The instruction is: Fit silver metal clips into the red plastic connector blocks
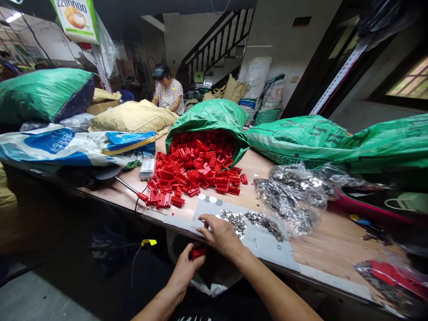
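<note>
My left hand [186, 267] is below the table's front edge, its thumb and fingers closed on a red plastic part [198, 253]. Above it, over the front of the grey mat [267, 252], is my right hand [221, 235], palm down. Its fingers are bent, thumb and forefinger stand apart, and no object shows between them. Just beyond the right hand lies a pile of small shiny metal pieces [235, 221], with a darker pile of small metal pieces [267, 224] to its right. Many similar red parts [197, 171] spill from an open green sack [214, 113] onto the table.
Clear plastic bags of metal pieces [294, 200] lie to the right, near a pink-rimmed tray [354, 204]. A red-handled tool [129, 187] rests at the left edge. Full green sacks [301, 136] line the back. Another person [170, 93] sits beyond the table.
</note>
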Action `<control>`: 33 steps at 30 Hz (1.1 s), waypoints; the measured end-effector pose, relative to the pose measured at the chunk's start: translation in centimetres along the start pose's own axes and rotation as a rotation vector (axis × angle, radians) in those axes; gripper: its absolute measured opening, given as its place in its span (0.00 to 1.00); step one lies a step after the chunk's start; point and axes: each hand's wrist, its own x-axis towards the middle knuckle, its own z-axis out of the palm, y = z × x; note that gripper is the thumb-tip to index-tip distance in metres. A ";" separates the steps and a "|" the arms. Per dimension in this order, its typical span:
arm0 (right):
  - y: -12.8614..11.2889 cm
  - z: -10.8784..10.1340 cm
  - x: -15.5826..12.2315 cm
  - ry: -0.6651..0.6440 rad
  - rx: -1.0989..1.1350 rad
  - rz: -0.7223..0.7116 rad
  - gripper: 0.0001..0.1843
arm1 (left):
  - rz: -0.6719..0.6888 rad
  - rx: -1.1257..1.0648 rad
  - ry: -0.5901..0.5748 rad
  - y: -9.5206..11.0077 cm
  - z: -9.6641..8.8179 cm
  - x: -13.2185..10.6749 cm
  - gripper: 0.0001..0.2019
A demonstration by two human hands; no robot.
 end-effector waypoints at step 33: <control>1.6 -1.5 -8.3 0.081 0.326 0.116 0.09 | 0.034 -0.086 -0.138 2.9 1.6 -2.4 0.16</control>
